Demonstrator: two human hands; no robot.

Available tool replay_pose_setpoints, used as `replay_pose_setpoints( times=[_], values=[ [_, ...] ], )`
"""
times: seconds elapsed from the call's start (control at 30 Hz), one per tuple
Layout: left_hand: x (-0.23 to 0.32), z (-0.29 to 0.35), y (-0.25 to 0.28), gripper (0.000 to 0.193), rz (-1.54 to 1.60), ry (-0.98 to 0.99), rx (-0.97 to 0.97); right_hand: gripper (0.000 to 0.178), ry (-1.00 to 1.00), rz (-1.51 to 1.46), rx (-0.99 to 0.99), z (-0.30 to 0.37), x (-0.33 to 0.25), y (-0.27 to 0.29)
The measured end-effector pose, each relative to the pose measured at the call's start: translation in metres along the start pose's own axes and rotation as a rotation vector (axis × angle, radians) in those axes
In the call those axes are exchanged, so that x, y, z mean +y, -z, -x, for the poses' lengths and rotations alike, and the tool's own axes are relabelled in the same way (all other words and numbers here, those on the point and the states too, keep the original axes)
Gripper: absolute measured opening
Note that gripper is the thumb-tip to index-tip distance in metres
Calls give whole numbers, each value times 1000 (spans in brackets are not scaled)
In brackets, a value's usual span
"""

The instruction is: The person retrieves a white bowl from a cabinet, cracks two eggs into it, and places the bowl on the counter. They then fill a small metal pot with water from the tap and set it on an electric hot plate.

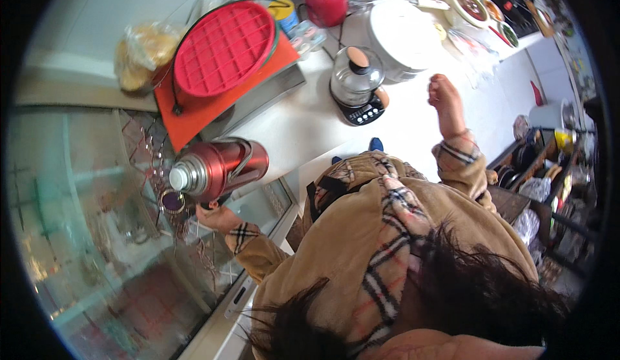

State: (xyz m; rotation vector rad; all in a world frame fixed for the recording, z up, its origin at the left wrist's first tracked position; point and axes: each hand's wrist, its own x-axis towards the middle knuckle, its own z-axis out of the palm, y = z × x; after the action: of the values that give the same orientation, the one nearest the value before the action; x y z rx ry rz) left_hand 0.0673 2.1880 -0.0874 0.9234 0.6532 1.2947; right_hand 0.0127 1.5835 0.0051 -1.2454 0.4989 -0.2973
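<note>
A red metallic thermos flask (244, 166) with a silver neck, a pale stopper and a wire carrying handle is at the left, beside the window. My left hand (218, 219) is closed at its near side, where a dark handle partly shows; the fingers are partly hidden. Raised over the right part of the white counter, my right hand (447, 105) has its fingers curled in, with nothing visible in them. Nearest to it stand a large round white lidded pot (403, 34) and a glass kettle (357, 79) on a black base with buttons.
A round red ridged lid or tray (226, 49) lies on an orange board (194, 116) at the back left, beside a bag of bread (147, 50). Behind are a red jug (327, 0) and a yellow-blue can (283, 14). Bowls of food (471, 8) stand far right. A crowded shelf (539, 160) is at right.
</note>
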Motion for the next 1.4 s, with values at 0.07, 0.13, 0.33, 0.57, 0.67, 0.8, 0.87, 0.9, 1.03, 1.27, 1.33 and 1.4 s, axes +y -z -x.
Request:
replay_pose_setpoints(
  times=[0.07, 0.13, 0.33, 0.57, 0.67, 0.8, 0.87, 0.9, 1.03, 1.27, 1.33, 1.4],
  values=[
    [-15, -6, 9, 25, 39, 62, -60, 17, -68, 241, 4, -12, 31, 7],
    [-23, -23, 17, 24, 122, 283, -49, 21, -128, 433, -4, -27, 69, 15],
    [-25, -38, 24, 19, 118, 408, -126, 39, -72, 618, -256, -46, 141, 20],
    [-42, -46, 26, 19, 60, 93, -139, 35, 36, 810, -209, -44, 155, 3],
    [-43, -54, 30, 15, 58, 305, -277, 35, 12, 752, -288, -31, 156, -7],
    [-44, -49, 28, 25, 15, 261, -123, 39, -94, 565, -380, -17, 167, -33],
    [-48, -49, 31, 28, -62, -43, -165, 44, -82, 568, -468, -19, 174, -53],
    [-54, -49, 37, 29, -156, -322, -269, 46, -112, 515, -488, -17, 177, -64],
    [-64, -85, 96, 28, 331, 205, -726, 49, -81, 653, -622, -18, 161, -98],
    [-54, 6, 144, 23, 117, 980, -1165, 38, 827, 1037, -382, -52, 51, -94],
    [-48, 90, 97, 31, -344, 942, -821, 51, 1019, 1053, -310, -83, 39, -95],
    [-33, 156, 39, 43, -572, 477, -1411, 48, 1069, 1099, -360, -107, 40, -95]
  ],
)
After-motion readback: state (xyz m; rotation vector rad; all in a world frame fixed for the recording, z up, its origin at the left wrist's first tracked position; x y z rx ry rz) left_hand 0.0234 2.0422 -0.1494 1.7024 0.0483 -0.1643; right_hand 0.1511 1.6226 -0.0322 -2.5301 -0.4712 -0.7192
